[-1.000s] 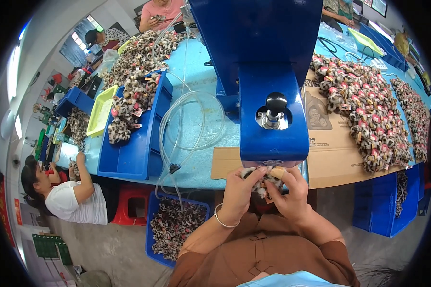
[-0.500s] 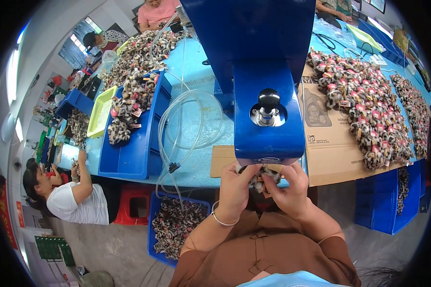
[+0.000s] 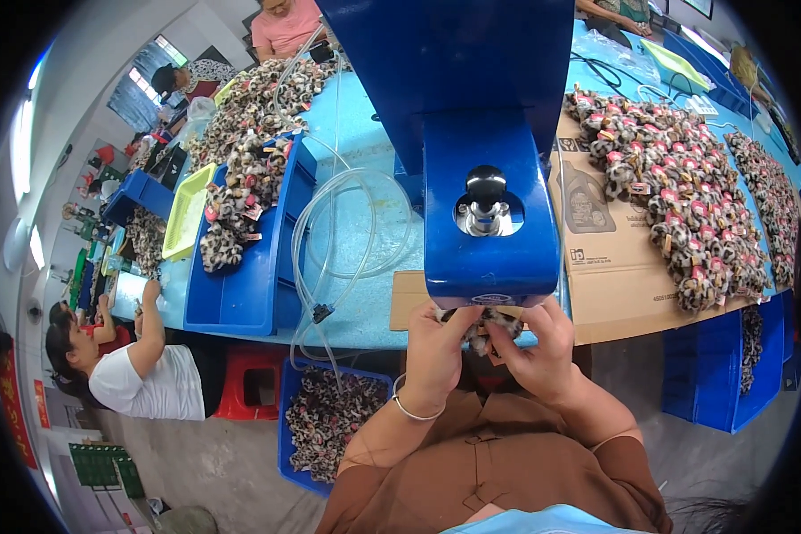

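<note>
"What are the hands doing?"

"The left hand [image 3: 434,354] and right hand [image 3: 547,353] both pinch one spotted fuzzy piece [image 3: 481,343], at the near side of the blue machine [image 3: 489,262]."

"How do you do that well?"

"I'd hold it snug, and keep skin off the machine."

"And their pose?"

"Tipped in toward each other, elbows out wide. A fuzzy heap [image 3: 676,196] is far right; a blue bin [image 3: 240,298] is left."

Glossy machine [image 3: 494,262], fluffy plush piece [image 3: 479,342], matt cardboard [image 3: 610,307]
</note>
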`<state>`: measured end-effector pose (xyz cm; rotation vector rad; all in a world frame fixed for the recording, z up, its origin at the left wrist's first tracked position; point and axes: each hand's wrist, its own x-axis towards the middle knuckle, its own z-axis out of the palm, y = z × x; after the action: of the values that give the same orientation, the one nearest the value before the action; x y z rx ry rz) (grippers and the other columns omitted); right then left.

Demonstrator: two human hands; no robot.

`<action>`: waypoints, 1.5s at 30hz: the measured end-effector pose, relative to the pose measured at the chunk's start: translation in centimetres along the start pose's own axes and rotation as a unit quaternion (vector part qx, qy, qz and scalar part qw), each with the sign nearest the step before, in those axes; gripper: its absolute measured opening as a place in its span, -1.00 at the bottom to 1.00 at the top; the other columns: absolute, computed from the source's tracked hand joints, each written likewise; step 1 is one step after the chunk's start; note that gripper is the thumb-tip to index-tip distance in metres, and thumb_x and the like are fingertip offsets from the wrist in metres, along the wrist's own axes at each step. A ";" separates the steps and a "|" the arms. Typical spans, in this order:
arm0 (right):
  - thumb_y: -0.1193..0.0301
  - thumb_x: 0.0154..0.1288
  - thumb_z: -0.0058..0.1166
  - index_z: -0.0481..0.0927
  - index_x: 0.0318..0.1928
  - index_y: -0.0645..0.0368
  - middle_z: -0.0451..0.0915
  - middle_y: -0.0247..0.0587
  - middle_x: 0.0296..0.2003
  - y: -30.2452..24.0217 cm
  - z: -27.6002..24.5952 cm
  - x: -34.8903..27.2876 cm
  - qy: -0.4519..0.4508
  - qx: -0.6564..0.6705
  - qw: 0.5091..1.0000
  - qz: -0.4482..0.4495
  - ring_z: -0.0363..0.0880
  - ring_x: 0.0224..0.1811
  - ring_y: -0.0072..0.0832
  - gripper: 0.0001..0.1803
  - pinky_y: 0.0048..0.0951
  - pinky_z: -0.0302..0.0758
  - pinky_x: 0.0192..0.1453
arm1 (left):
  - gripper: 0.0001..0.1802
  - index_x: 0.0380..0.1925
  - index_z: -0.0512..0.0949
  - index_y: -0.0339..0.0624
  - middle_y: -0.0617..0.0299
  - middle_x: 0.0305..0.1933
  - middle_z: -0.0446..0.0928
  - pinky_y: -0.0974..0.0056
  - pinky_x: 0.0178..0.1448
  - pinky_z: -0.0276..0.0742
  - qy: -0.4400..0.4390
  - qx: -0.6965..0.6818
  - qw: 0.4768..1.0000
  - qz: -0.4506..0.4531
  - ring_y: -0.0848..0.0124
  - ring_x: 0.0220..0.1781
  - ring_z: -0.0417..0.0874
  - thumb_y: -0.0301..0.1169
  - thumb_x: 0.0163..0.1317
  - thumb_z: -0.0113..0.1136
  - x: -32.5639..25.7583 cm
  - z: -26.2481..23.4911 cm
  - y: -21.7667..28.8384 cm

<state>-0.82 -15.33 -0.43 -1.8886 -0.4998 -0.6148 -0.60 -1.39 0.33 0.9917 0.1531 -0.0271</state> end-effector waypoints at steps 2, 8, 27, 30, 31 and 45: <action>0.55 -0.07 0.35 0.54 -0.38 0.27 0.54 0.01 -0.30 0.0 -0.1 -0.1 0.000 -0.001 1.000 0.000 0.55 -0.44 -0.21 -0.76 -0.37 0.48 -0.43 | -0.88 -0.28 0.59 -0.32 0.24 -0.29 0.63 0.45 -0.21 0.51 -0.003 -0.002 1.000 0.011 0.55 -0.30 0.61 -0.61 0.16 0.17 0.0 0.2 0.0; 0.58 -0.08 0.34 0.52 -0.37 0.29 0.54 0.03 -0.28 0.1 -0.4 -0.3 -0.006 -0.030 0.999 -0.013 0.56 -0.43 -0.19 -0.75 -0.36 0.49 -0.43 | -0.85 -0.26 0.60 -0.32 0.21 -0.24 0.64 0.43 -0.13 0.52 -0.030 0.016 0.999 0.011 0.52 -0.23 0.62 -0.62 0.14 0.18 0.2 0.4 0.3; 0.60 -0.06 0.34 0.54 -0.34 0.26 0.54 0.00 -0.30 0.4 0.2 0.2 0.044 -0.028 0.998 -0.038 0.57 -0.48 -0.25 -0.75 -0.40 0.49 -0.48 | -0.80 -0.24 0.56 -0.34 0.15 -0.24 0.62 0.40 -0.18 0.53 -0.047 0.002 0.998 -0.031 0.45 -0.25 0.63 -0.64 0.08 0.14 1.3 0.1 0.6; 0.59 -0.05 0.34 0.54 -0.36 0.26 0.55 -0.03 -0.31 0.3 0.5 0.4 0.037 -0.016 0.998 -0.039 0.58 -0.46 -0.26 -0.77 -0.39 0.50 -0.47 | -0.82 -0.24 0.56 -0.34 0.14 -0.26 0.62 0.39 -0.29 0.53 -0.090 -0.017 0.992 -0.083 0.44 -0.31 0.64 -0.60 0.13 0.11 1.3 0.0 1.1; 0.58 -0.05 0.33 0.55 -0.36 0.26 0.56 -0.04 -0.31 0.4 0.6 0.4 0.036 -0.014 0.998 -0.044 0.59 -0.45 -0.26 -0.78 -0.39 0.51 -0.46 | -0.83 -0.24 0.55 -0.33 0.14 -0.26 0.62 0.38 -0.36 0.53 -0.060 -0.032 0.997 -0.047 0.43 -0.34 0.64 -0.59 0.14 0.10 1.2 0.3 0.8; 0.52 -0.06 0.36 0.52 -0.42 0.25 0.56 -0.01 -0.30 0.6 0.6 -0.3 0.011 -0.007 1.000 -0.023 0.59 -0.39 -0.19 -0.77 -0.35 0.51 -0.42 | -0.77 -0.13 0.47 -0.27 0.14 -0.26 0.59 0.32 -0.47 0.51 -0.051 -0.089 0.992 -0.071 0.37 -0.39 0.62 -0.57 0.18 0.07 0.3 -0.4 0.7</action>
<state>-0.58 -15.05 -1.26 -1.8860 -0.5264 -0.6692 -0.32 -0.64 0.63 0.7981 0.1292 -0.1904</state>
